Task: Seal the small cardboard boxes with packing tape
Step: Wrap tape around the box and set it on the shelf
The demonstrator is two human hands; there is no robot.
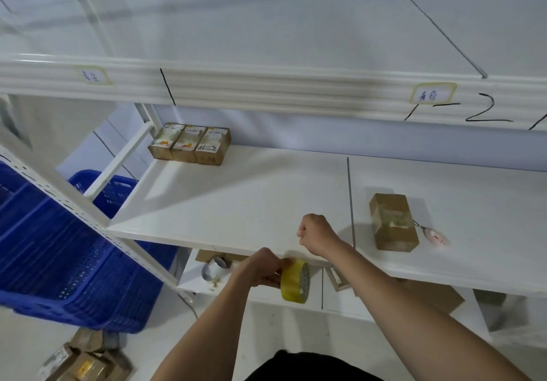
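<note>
1. At the far left, beside the rack, stacked blue perforated plastic crates (74, 250) stand on the floor, with a heap of loose brown cardboard boxes (85, 363) near them.
2. At the far left corner of the white metal shelf (251, 197) three small printed cardboard boxes (189, 144) sit touching in a row.
3. Near the shelf's front edge, the left hand (260, 268) grips a yellowish roll of clear packing tape (296, 281), held just below the shelf edge.
4. The right hand (316, 234) is fisted just above and beyond the roll, seemingly pinching the tape's free end; I cannot see the strip itself.
5. Further right, well apart from both hands, a small brown cardboard box (392, 222) lies on the shelf, with a small pink tool on a cord (435, 237) beside it.
6. Risk: the pulled strip may fold on itself or stick to the shelf edge before reaching that box, since the box lies some way off and unsteadied.
</note>
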